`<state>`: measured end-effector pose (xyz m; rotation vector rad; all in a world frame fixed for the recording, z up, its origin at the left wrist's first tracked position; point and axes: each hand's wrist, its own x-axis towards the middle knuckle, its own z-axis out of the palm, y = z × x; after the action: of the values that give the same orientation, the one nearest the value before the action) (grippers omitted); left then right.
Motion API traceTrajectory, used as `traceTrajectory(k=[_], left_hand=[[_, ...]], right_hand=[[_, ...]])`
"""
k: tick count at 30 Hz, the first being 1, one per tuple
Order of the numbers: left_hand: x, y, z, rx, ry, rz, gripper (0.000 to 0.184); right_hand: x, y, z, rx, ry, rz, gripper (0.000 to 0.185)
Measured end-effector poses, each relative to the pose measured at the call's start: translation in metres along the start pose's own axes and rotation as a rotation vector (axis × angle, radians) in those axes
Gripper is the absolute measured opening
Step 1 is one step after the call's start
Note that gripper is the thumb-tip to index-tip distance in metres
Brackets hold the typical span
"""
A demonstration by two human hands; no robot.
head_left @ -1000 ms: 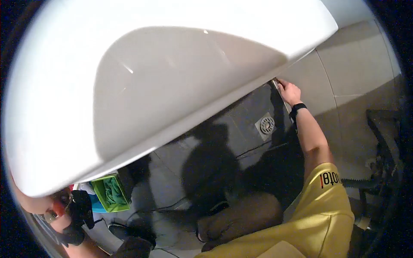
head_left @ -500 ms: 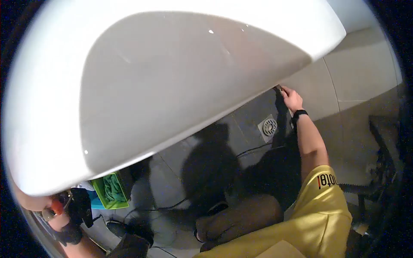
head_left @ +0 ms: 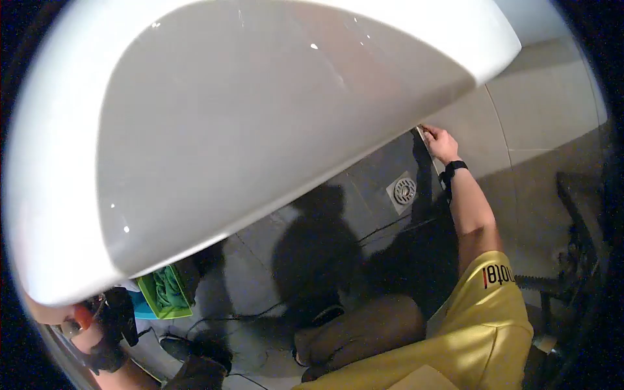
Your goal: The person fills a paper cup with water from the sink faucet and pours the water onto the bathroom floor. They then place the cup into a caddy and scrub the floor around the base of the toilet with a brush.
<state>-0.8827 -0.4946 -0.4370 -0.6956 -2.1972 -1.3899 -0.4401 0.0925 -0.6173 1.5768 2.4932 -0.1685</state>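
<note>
Below the white basin (head_left: 58,162), on the right, my right hand (head_left: 441,144) is at the foot of the tiled wall. Its fingers are closed around something thin, too small to make out. A black band circles that wrist. At the lower left edge my left hand (head_left: 88,338) is dark and distorted, beside a red object (head_left: 82,316) and a black item (head_left: 120,315); its fingers and any grip are unclear. The basin's underside covers the middle of the view.
A metal floor drain (head_left: 404,191) sits in the dark tiles. A green bin (head_left: 179,311) with green cloth stands at the lower left, beside a blue container (head_left: 141,305). Thin dark lines cross the floor (head_left: 253,260). A dark metal frame (head_left: 575,221) stands at the right.
The basin fills more of the view toward the lower left. My right hand stays by the wall base with its fingers closed, shifting only slightly. The green bin is a little more covered.
</note>
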Motion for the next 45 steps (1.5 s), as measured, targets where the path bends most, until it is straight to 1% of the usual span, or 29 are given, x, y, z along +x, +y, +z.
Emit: traceTrajectory(k=[5,6,7,10,11,16,18,20,23,25,27,28,29,32,35,36,37,40,42,43,45], left_hand=[[0.002,-0.001,0.003,-0.006,-0.001,-0.005,0.032],[0.004,-0.002,0.002,-0.006,0.001,-0.006,0.032],[0.004,-0.003,0.003,-0.008,-0.003,-0.008,0.032],[0.005,-0.002,-0.004,-0.012,0.004,-0.008,0.031],[0.005,-0.002,-0.005,-0.014,0.007,-0.009,0.031],[0.005,-0.002,-0.003,-0.007,-0.001,-0.012,0.031],[0.005,0.000,-0.006,-0.006,0.009,-0.011,0.031],[0.005,-0.002,-0.009,-0.006,0.012,-0.010,0.031],[0.005,-0.002,-0.004,-0.012,0.002,-0.010,0.031],[0.005,-0.001,-0.002,-0.014,-0.001,-0.008,0.031],[0.004,-0.002,-0.007,-0.017,0.012,-0.011,0.031],[0.004,-0.001,-0.007,-0.018,0.012,-0.009,0.030],[0.004,-0.002,-0.008,-0.021,0.014,-0.007,0.030],[0.002,-0.003,-0.007,-0.025,0.007,-0.005,0.030],[0.000,-0.005,-0.011,-0.032,0.015,-0.008,0.030],[0.002,-0.007,-0.014,-0.039,0.014,-0.008,0.030],[0.002,-0.009,-0.015,-0.045,0.017,-0.008,0.030],[0.004,-0.014,-0.017,-0.057,0.015,0.012,0.030],[0.003,-0.003,-0.010,0.020,-0.009,0.044,0.032],[0.002,0.007,-0.004,-0.020,-0.004,0.005,0.029],[0.001,0.028,0.010,-0.102,0.012,-0.069,0.024]], right_hand=[[0.008,-0.001,0.011,-0.039,0.050,-0.013,0.032],[0.009,-0.012,0.005,-0.012,0.062,-0.027,0.033],[0.009,-0.016,0.002,-0.033,0.028,0.029,0.033],[-0.002,-0.009,0.010,-0.021,0.042,0.031,0.033],[-0.008,-0.007,0.009,0.024,0.075,-0.017,0.033],[-0.002,-0.023,-0.010,-0.034,-0.047,0.063,0.034],[-0.001,-0.001,0.007,-0.010,-0.014,0.046,0.033],[-0.003,0.006,0.017,0.003,0.038,0.026,0.032],[-0.001,-0.032,-0.013,-0.025,-0.022,0.069,0.034],[0.006,-0.013,0.003,0.000,-0.029,0.088,0.035],[0.003,-0.004,0.011,0.039,0.007,0.061,0.034],[-0.003,-0.002,0.012,0.075,0.045,0.010,0.034],[0.003,-0.006,0.011,0.077,0.049,0.005,0.034],[0.007,-0.026,-0.004,-0.059,-0.014,0.075,0.033],[0.000,-0.018,0.003,0.019,0.017,0.036,0.033],[-0.005,-0.013,0.004,0.022,-0.007,0.066,0.034],[-0.009,-0.014,0.007,-0.003,0.016,0.058,0.034],[0.004,-0.019,0.007,-0.022,0.017,0.077,0.034],[0.011,-0.027,0.000,-0.017,0.006,0.119,0.033],[0.009,-0.021,0.004,-0.017,0.006,0.118,0.033],[0.001,-0.005,0.013,0.053,0.037,0.036,0.033]])
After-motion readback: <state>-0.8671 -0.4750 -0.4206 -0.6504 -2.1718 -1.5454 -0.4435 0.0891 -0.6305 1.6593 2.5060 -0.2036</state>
